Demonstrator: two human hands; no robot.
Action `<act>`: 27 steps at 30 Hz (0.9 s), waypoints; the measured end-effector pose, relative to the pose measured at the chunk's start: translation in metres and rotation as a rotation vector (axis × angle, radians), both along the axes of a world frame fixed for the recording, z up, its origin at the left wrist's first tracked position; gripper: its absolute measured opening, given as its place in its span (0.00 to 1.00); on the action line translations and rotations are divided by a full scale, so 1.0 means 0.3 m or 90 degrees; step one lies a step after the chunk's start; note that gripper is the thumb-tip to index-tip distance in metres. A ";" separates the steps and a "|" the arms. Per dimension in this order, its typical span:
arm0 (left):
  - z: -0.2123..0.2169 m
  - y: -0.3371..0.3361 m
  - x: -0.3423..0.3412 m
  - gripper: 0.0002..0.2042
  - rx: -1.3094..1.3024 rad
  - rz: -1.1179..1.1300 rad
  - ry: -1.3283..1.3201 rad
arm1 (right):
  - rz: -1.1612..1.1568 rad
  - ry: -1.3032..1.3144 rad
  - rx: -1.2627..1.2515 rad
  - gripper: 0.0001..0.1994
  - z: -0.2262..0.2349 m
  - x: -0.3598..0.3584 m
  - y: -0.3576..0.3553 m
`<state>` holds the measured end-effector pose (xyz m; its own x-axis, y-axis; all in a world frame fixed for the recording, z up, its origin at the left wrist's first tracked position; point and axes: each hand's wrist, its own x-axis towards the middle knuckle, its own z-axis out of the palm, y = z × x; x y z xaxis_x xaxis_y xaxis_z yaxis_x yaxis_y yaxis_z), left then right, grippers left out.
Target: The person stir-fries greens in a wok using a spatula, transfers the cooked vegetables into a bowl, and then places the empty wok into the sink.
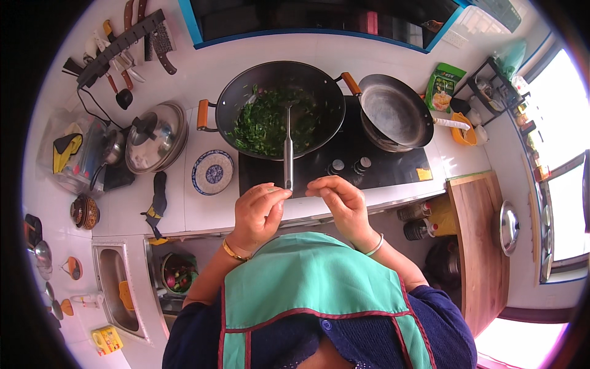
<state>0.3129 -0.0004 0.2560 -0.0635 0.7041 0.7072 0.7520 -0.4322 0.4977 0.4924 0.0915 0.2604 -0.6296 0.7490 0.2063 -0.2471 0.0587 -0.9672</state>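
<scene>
In front of me a black wok point(326, 135) with wooden side handles sits on the black stove point(381, 175). Chopped leafy greens point(261, 126) lie in it with some liquid. A metal cooking utensil point(289, 154) leans over the near rim, its head hidden among the greens. My left hand point(257, 212) is closed, its fingertips at the end of the utensil's handle; whether they touch it I cannot tell. Just right of the handle, my right hand point(344, 206) has its fingers bent together in a pinch. Anything in either pinch is too small to make out.
Right of the wok stands a dark frying pan point(396, 111) with a pale-wrapped handle. A blue-patterned plate point(213, 172) and a large lidded pot point(153, 138) are at left. Knives hang on a wall rack point(120, 49). A wooden board point(482, 246) and a sink point(118, 270) flank me.
</scene>
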 end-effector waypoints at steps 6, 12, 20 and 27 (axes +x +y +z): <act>0.007 0.012 0.003 0.08 -0.003 -0.011 -0.009 | -0.005 -0.002 0.011 0.09 0.001 0.003 0.015; 0.012 0.020 0.012 0.09 -0.009 0.002 -0.002 | -0.005 0.007 0.011 0.09 0.004 0.011 0.034; 0.009 0.046 0.043 0.09 -0.014 0.015 -0.002 | 0.005 0.018 0.011 0.09 0.002 0.037 0.082; 0.003 0.085 0.101 0.08 -0.006 0.021 -0.010 | -0.021 0.008 0.012 0.08 -0.028 0.087 0.204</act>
<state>0.3433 0.0250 0.2568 -0.0983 0.7075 0.6998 0.7579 -0.4025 0.5134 0.5185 0.1526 0.2521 -0.6017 0.7655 0.2281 -0.2564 0.0854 -0.9628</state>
